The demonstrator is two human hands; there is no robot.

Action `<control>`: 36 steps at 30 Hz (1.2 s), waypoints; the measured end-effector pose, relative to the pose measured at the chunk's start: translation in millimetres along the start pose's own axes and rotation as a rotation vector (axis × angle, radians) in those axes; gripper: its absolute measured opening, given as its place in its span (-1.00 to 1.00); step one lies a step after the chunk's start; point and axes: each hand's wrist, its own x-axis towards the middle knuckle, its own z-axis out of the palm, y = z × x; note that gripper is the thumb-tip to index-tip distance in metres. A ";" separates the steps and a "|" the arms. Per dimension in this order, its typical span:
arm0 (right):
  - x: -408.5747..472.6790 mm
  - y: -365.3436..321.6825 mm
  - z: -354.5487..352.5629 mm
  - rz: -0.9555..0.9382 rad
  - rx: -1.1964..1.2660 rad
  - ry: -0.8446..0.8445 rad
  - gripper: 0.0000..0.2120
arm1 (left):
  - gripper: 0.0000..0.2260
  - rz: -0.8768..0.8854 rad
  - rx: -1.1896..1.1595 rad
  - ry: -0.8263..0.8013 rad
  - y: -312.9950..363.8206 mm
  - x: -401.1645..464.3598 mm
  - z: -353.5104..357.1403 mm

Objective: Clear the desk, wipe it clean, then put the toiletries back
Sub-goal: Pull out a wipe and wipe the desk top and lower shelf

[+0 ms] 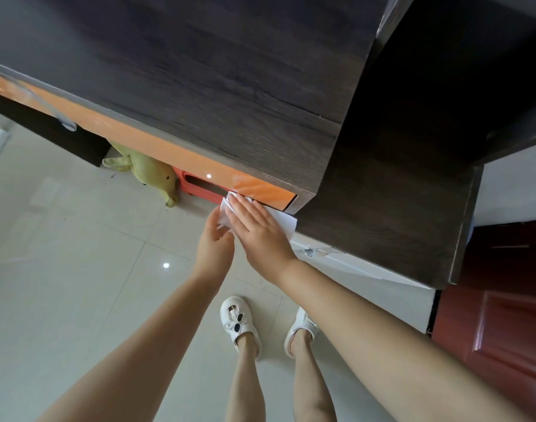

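Observation:
A dark wood-grain desk top [199,86] fills the upper part of the head view, with an orange front [157,144] below its edge. My right hand [257,229] lies flat with straight fingers on a white wipe [286,222], pressing it at the desk's front corner. My left hand [213,245] is just left of it, cupped below the desk edge, its fingers touching the wipe's lower left edge. No toiletries are in view.
A dark cabinet [397,208] stands right of the desk, a red-brown door [504,315] beyond it. Under the desk lie a green plush toy [148,172] and a red stool [196,185]. My feet in white shoes [239,324] stand on pale floor tiles [78,269].

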 end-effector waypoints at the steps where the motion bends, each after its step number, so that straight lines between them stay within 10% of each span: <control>1: -3.8 4.2 -2.2 -0.008 -0.022 -0.016 -0.43 | -0.47 0.001 0.047 0.036 -1.6 -1.9 1.0; 5: -52.7 43.5 -17.1 -0.045 -0.094 -0.080 -0.41 | -0.52 0.186 0.339 0.143 -0.6 -21.0 10.3; 10: -147.6 113.0 -47.0 0.058 -0.124 -0.165 -0.52 | -0.59 0.519 0.627 -0.091 -6.1 -40.6 37.1; 17: -95.6 191.9 -77.9 0.822 -0.051 -0.014 -0.48 | -0.68 0.703 0.811 -0.215 14.9 -36.1 96.5; 26: -102.4 146.2 -59.8 -0.002 0.043 -0.192 -0.53 | -0.70 0.725 0.947 -0.053 9.4 -26.7 117.2; 36: -149.2 301.6 -121.3 0.403 -0.037 -0.116 -0.52 | -0.65 0.696 1.050 -0.043 21.9 -32.4 178.9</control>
